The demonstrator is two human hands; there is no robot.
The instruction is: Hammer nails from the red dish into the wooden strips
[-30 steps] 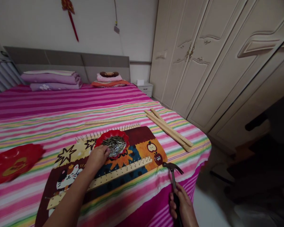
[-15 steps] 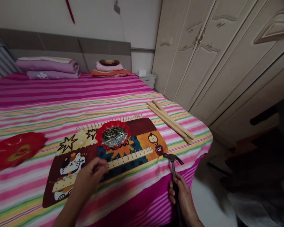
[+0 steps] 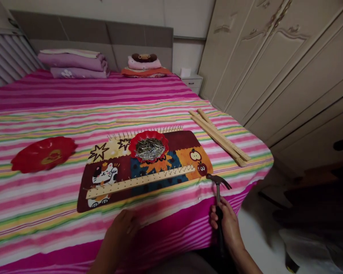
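Note:
My right hand (image 3: pixel 227 220) is wrapped round the black handle of a claw hammer (image 3: pixel 218 190); its head rests at the mat's lower right corner. My left hand (image 3: pixel 124 226) hovers over the bed's near edge, in front of the mat, with its fingers curled together; what they hold, if anything, is hidden. A wooden strip (image 3: pixel 143 180) lies across the patterned mat (image 3: pixel 82 199), with a row of nails standing in it and small holes along it. Behind it, a red scalloped bowl (image 3: pixel 133 150) holds a heap of loose nails (image 3: pixel 150 148).
A second nail-studded strip (image 3: pixel 137 133) lies along the mat's far edge, with a thin strip (image 3: pixel 145 120) beyond it. Several wooden strips (image 3: pixel 217 135) lie to the right. A red plate (image 3: pixel 31 156) is at left. Folded bedding (image 3: pixel 74 62) lies by the headboard; a wardrobe (image 3: pixel 246 76) stands right.
My left hand has drawn back from the nailed strip toward the bed's near edge. The view has tilted down and shifted left. My right hand still grips the hammer in about the same place.

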